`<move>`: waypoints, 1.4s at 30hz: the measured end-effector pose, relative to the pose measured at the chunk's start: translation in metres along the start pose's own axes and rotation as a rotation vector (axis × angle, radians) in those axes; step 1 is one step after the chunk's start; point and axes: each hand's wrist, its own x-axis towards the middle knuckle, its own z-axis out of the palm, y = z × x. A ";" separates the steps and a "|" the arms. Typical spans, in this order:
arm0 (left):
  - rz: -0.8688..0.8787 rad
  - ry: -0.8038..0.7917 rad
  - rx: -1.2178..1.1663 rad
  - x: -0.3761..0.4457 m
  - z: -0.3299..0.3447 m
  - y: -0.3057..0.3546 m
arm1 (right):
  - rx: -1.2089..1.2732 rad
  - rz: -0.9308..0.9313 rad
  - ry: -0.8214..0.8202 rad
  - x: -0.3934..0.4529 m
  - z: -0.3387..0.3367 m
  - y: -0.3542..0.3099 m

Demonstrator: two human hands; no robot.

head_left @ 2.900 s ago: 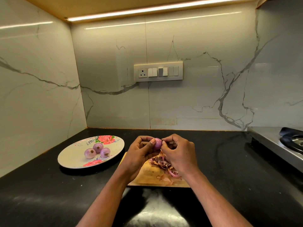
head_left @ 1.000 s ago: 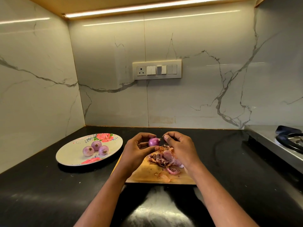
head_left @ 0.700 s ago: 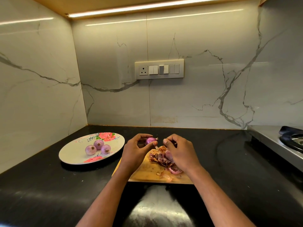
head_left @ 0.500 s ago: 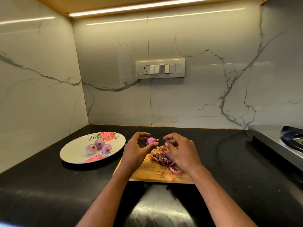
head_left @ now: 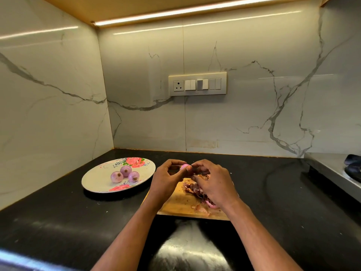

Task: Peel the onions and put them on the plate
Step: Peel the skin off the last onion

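Black polished stone counter (head_left: 58, 218) in a corner of white veined marble walls, cream switch panel (head_left: 197, 84) on the back wall, steel hob edge (head_left: 336, 171) at far right. Head view, only one: the left hand (head_left: 166, 178) pinches a small pink-purple onion (head_left: 184, 167) between thumb and curled fingers, raised over the far edge of a light wooden cutting board (head_left: 181, 204). The right hand (head_left: 213, 182) is curled, fingertips touching the onion's right side; it looks like it's picking at a bit of skin, but too small to confirm what, if anything, is between the fingertips. A heap of brown and purple papery onion peels (head_left: 193, 189) lies on the board under the right hand. Left of the board, near but apart from it, sits a round white plate with red rose print (head_left: 97, 177) holding three peeled purple onions (head_left: 126, 174) clustered together. Judgement: step in hand is finishing the peel on a fourth onion; it already looks mostly clean. Next move calls for stripping any remaining skin, dropping it on the heap, then the left hand carrying the onion left and setting it on the plate beside the three, gently so they don't roll. Whether more unpeeled onions remain is hidden by the right hand.
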 end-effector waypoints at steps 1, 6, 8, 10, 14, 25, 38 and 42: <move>-0.007 0.010 -0.015 0.000 0.000 0.001 | 0.007 0.002 0.008 0.001 0.000 -0.001; -0.034 0.017 -0.066 0.000 -0.001 0.002 | 0.050 -0.004 0.045 0.003 0.002 -0.002; -0.038 0.020 -0.088 -0.001 -0.002 0.003 | 0.046 -0.025 0.084 0.003 0.003 -0.003; -0.040 0.029 -0.123 -0.001 -0.002 0.003 | 0.030 -0.022 0.135 0.003 0.004 -0.005; -0.054 0.081 -0.151 -0.001 -0.003 0.002 | 0.012 0.001 0.151 0.005 0.007 -0.005; -0.098 -0.010 0.007 -0.007 -0.001 0.001 | -0.122 0.051 -0.083 -0.009 -0.003 -0.013; -0.083 0.049 0.360 -0.027 -0.035 0.010 | 0.013 0.073 -0.011 -0.019 -0.002 -0.025; -0.091 0.095 0.400 -0.031 -0.071 0.013 | -0.021 0.019 -0.034 -0.008 0.010 -0.038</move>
